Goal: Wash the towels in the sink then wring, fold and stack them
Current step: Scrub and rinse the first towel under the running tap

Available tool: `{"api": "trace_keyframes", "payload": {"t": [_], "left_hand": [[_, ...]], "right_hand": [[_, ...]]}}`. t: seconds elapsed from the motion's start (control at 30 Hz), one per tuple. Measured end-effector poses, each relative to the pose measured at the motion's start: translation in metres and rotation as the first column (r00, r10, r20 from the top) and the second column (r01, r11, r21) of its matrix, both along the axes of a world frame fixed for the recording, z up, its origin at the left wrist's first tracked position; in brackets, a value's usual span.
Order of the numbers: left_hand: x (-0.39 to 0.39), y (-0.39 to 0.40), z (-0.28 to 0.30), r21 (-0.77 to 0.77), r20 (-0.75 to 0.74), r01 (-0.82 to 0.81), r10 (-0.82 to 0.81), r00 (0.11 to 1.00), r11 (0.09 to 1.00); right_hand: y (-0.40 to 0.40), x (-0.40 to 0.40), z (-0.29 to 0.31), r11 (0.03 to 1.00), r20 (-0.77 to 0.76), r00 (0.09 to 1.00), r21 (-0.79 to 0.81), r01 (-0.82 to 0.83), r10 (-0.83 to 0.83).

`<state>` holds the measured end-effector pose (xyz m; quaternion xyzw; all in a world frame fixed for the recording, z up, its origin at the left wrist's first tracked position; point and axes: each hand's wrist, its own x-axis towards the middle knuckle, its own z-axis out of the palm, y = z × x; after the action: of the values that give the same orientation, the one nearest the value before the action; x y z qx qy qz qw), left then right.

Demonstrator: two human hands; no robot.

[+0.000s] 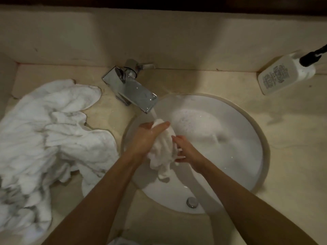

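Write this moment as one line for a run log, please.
stage: washing | left hand: grips towel | right hand: holds towel | faucet: running onto towel | sink: water inside | towel pile: left counter

Dim warm light, dark top edge, glints on the faucet (pixel 130 89), soft blur, wide-angle bending at edges

both bare forearms reach in from the bottom and angle toward each other, left hand (pixel 150 137) with its grip curled around the upper part of the towel (pixel 162 152), right hand (pixel 185 151) pinching its side with bent fingers
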<state>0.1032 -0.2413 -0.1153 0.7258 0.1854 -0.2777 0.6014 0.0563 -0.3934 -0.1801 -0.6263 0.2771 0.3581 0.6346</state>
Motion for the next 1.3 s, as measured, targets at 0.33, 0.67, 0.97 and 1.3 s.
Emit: {"api": "trace_keyframes", "payload": {"t": [0.33, 0.67, 0.97, 1.3], "left_hand": [[0.022, -0.004, -0.02, -0.281, -0.328, -0.456, 0.362, 0.873, 0.845], [0.021, -0.022, -0.043, 0.365, -0.085, 0.068, -0.039, 0.996, 0.929], [0.037, -0.021, -0.06, 0.425, 0.114, -0.002, -0.051, 0.992, 0.905], [0.037, -0.019, -0.058, 0.442, 0.093, -0.008, -0.038, 0.995, 0.897]], "right_hand": [[0.027, 0.01, -0.008, 0.983, 0.4, 0.914, -0.182, 0.004, 0.071], [-0.021, 0.041, -0.046, 0.876, 0.154, 0.984, -0.482, 0.0, 0.085], [-0.037, 0.076, -0.084, 0.288, -0.092, 0.749, -0.887, -0.361, 0.656], [-0.039, 0.098, -0.084, 0.265, -0.113, 0.703, -0.875, -0.405, 0.702]]}}
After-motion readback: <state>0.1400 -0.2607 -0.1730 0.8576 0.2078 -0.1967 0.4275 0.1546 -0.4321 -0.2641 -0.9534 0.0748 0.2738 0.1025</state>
